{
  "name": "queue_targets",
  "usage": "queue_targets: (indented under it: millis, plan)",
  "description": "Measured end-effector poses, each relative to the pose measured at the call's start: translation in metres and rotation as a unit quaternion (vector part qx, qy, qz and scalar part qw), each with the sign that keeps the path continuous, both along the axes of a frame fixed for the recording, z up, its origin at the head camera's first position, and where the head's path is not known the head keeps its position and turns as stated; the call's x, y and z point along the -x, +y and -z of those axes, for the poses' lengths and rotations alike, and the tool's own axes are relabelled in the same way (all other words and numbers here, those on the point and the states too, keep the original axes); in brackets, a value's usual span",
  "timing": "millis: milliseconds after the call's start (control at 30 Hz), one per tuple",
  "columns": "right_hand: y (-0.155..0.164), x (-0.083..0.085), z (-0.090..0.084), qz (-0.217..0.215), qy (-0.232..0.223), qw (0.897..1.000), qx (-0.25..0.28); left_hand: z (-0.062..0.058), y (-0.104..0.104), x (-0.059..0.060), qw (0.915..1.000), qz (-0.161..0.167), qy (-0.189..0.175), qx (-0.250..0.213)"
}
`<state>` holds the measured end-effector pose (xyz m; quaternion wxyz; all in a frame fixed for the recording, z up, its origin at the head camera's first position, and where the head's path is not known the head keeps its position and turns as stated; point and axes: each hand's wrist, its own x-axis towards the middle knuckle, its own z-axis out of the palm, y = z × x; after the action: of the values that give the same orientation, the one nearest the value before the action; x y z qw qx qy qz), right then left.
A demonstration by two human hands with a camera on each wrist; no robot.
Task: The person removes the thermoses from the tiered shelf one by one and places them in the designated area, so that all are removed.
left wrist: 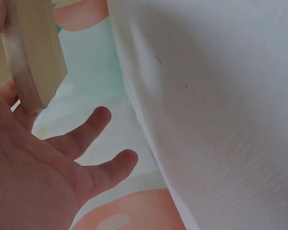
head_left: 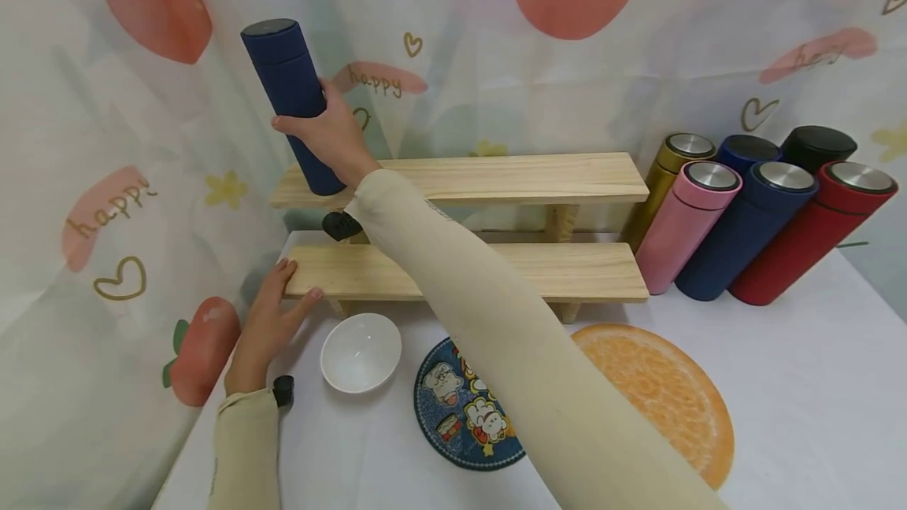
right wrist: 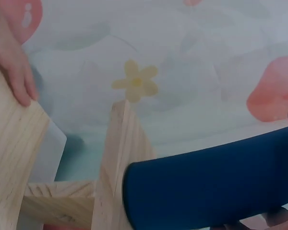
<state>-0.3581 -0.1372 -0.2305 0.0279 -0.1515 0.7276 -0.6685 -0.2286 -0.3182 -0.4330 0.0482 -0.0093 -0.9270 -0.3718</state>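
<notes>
The right hand (head_left: 331,136) grips the rigid, smooth navy flask (head_left: 292,101) mid-body on the upper shelf (head_left: 496,178); probably top-heavy, while the left hand (head_left: 269,321), fingers straight, steadies the lower shelf (head_left: 567,270)

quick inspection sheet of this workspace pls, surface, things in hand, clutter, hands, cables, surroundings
surface: white table with an orange-slice mat and a blue cartoon mat
job's things: navy flask at the left end of the upper shelf; wrist view shows its base at the shelf edge
clutter: white bowl; six flasks stand right of the lower shelf
hands: right hand grips the navy flask; left hand rests on the lower shelf's left end, fingers straight
cables: nothing seen
surroundings: fruit-print curtain behind and at left
</notes>
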Motion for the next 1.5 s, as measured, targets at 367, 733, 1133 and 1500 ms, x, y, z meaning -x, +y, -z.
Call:
queue_targets:
  millis: [367,733,1133,1500]
  plan:
    - [0.003,0.002,0.014,0.044,0.044,0.998,-0.009,0.003,0.007,-0.002,0.9998,0.006,-0.003,-0.018]
    - [0.013,0.001,0.013,0.026,0.053,0.998,0.016,0.004,0.009,-0.002,0.9998,0.005,-0.012,-0.012]
    - [0.039,-0.012,0.000,-0.019,0.081,0.992,0.090,-0.002,0.009,-0.001,0.9999,0.002,-0.013,-0.009]
    - [0.075,-0.021,0.002,-0.046,0.108,0.985,0.122,-0.006,0.000,-0.002,0.9997,0.003,-0.025,-0.007]
